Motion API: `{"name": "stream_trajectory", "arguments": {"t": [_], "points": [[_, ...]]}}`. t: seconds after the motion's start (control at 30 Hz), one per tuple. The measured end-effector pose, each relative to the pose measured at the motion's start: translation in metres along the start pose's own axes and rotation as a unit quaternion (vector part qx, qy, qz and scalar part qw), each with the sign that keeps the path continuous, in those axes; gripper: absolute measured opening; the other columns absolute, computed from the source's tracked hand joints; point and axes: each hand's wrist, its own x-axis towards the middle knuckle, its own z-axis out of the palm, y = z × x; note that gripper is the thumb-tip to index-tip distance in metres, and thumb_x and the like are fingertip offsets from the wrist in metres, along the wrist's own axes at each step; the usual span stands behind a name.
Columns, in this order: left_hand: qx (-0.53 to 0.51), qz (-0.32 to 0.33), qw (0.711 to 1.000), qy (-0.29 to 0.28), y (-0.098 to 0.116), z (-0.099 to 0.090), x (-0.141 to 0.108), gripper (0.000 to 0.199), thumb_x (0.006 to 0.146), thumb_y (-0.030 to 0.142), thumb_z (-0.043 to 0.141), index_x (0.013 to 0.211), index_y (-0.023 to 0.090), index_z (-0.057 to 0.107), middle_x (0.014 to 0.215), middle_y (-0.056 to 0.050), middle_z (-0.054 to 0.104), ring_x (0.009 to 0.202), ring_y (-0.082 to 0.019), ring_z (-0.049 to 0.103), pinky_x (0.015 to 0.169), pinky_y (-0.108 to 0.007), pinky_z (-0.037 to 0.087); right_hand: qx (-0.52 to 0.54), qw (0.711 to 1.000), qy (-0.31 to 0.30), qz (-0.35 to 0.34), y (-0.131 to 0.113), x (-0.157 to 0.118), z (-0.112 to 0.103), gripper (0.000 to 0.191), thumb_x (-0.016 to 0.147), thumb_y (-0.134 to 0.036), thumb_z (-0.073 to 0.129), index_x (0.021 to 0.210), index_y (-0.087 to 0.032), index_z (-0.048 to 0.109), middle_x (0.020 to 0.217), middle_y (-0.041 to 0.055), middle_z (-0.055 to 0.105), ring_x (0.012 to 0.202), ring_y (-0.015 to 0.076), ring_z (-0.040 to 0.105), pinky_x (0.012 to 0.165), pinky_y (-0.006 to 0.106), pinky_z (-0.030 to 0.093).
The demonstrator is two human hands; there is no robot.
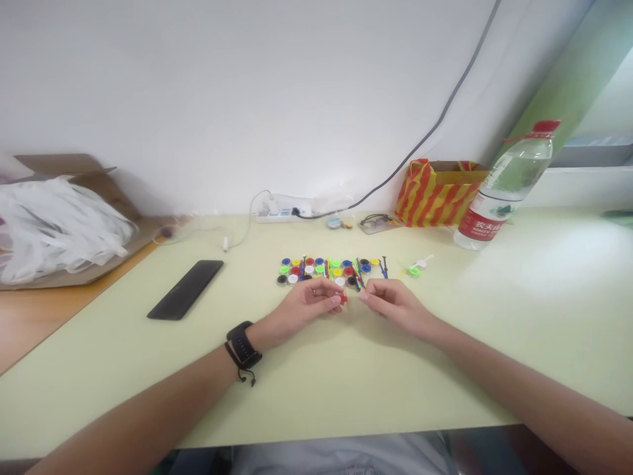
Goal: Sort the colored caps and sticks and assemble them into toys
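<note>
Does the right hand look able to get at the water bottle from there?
Probably yes: nothing tall stands between the right hand and the water bottle; only a small green piece lies low near the way.

Between the forearms (163, 398) the tabletop (346, 396) is open; beyond, coloured discs (337, 272) and a bottle (509, 188) obstruct passage.

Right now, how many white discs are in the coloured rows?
3 visible: one white disc in the middle row, another second from left in the nearest row, a third near the left hand, which may hide more.
</note>
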Motion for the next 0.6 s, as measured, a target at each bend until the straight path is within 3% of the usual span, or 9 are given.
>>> {"name": "stream_trajectory", "arguments": {"t": [0.17,0.5,0.6], "points": [[0.000,-0.007,1.000,-0.008,-0.001,0.000,0.000,0.034,0.087,0.039,0.081,0.110,0.015,0.073,0.102,-0.010,0.074,0.095,-0.020,0.070,0.091,-0.035,0.055,0.007,1.000,0.000,0.008,0.001,-0.001,0.007,0.036,0.097,-0.051,0.065,0.086,-0.022,0.046,0.074,-0.0041,0.046,0.064,0.0123,0.044,0.059,0.026,0.037],[0.048,-0.008,0.998,-0.041,0.001,0.004,-0.002,0.031,0.088,0.040,0.079,0.109,0.017,0.074,0.110,-0.011,0.075,0.104,-0.023,0.071,0.097,-0.037,0.054,-0.037,0.998,-0.042,-0.036,0.000,-0.002,0.017,0.019,0.100,-0.039,0.061,0.094,-0.021,0.058,0.083,0.0004,0.060,0.071,0.0145,0.054,0.065,0.028,0.045],[0.025,-0.015,0.999,-0.030,0.000,0.003,-0.001,0.033,0.087,0.040,0.080,0.110,0.017,0.073,0.107,-0.011,0.075,0.101,-0.022,0.071,0.094,-0.037,0.056,-0.045,0.997,-0.036,-0.053,0.000,-0.004,0.014,0.017,0.102,-0.036,0.058,0.112,-0.022,0.058,0.085,0.0004,0.062,0.071,0.0148,0.055,0.065,0.028,0.046]]}}
